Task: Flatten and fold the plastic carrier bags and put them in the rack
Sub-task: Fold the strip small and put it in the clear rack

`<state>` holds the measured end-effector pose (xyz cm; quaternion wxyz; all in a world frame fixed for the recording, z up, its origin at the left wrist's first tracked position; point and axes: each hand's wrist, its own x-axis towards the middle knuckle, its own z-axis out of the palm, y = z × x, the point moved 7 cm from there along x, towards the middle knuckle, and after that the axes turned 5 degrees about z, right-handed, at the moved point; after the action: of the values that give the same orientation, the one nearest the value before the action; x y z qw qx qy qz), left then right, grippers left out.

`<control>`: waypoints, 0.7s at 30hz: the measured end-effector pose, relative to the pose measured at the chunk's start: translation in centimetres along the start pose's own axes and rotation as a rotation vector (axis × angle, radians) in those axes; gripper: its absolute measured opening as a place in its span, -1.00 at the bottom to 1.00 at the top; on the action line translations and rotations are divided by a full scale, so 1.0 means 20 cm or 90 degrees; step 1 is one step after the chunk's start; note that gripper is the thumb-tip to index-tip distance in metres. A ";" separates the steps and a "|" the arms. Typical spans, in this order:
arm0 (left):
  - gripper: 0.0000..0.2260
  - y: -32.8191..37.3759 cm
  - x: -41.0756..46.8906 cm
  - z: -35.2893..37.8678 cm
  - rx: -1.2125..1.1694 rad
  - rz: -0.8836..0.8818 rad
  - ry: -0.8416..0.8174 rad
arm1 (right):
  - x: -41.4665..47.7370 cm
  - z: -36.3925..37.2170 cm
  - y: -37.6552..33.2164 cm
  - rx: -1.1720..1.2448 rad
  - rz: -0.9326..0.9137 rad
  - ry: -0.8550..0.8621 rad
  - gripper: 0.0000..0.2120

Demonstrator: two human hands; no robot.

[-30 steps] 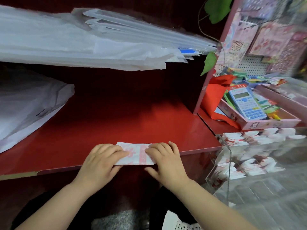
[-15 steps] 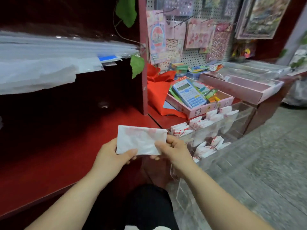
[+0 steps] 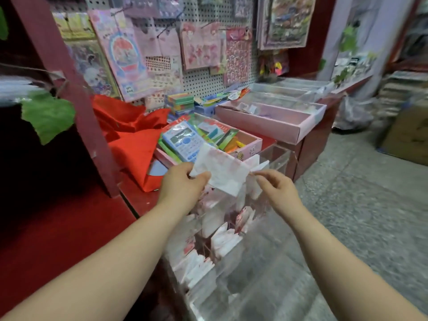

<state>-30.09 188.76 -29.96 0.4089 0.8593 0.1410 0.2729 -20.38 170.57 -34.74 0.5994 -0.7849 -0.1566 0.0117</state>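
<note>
Pegboard (image 3: 203, 79) hung with sticker sheets backs the far side of the stall, and a grey stone floor (image 3: 359, 193) runs off to the right. On the red worktop (image 3: 129, 205) lie a heap of red cloth (image 3: 134, 144) and a pink box (image 3: 251, 148) holding a blue calculator (image 3: 185, 141) and coloured packets. A long pink tray (image 3: 266, 125) sits farther right. A green leaf (image 3: 48, 117) hangs at the left.

We hold the folded bag (image 3: 222, 172), white with faint red print, in the air just above the near side of the pink box and over the far end of the clear rack (image 3: 266, 262). Our left grip (image 3: 183, 184) has thumb and fingers closed on the bag's left edge. Our right grip (image 3: 275, 191) pinches its right edge between thumb and forefinger, though blur softens that contact. The bag is tilted, its left end farther from us.

The rack stands against the near right side of the worktop, and its compartments hold other folded bags (image 3: 222, 242) standing on edge.
</note>
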 end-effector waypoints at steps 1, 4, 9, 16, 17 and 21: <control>-0.78 0.02 0.05 0.02 0.014 0.014 0.011 | 0.08 -0.05 -0.01 -0.064 -0.026 0.019 -0.82; -0.77 0.04 0.18 0.08 0.046 0.049 0.028 | 0.31 -0.08 -0.02 -0.238 -0.090 -0.001 -0.67; -0.77 0.00 0.31 0.14 0.044 0.029 0.034 | 0.53 0.04 0.04 -0.420 -0.097 -0.085 -0.58; -0.74 -0.02 0.40 0.19 0.063 0.034 0.026 | 0.58 0.04 0.09 -0.529 -0.087 -0.128 -0.63; -0.74 -0.02 0.42 0.22 0.066 0.037 0.022 | 0.58 0.03 0.10 -0.513 -0.097 -0.120 -0.63; -0.87 0.03 0.45 0.32 0.081 0.050 -0.008 | 0.56 -0.03 0.11 -0.445 -0.112 -0.106 -0.66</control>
<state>-19.02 188.59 -29.63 0.3432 0.8903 0.1212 0.2737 -9.06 172.49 -34.84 0.2790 -0.9221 -0.2663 -0.0302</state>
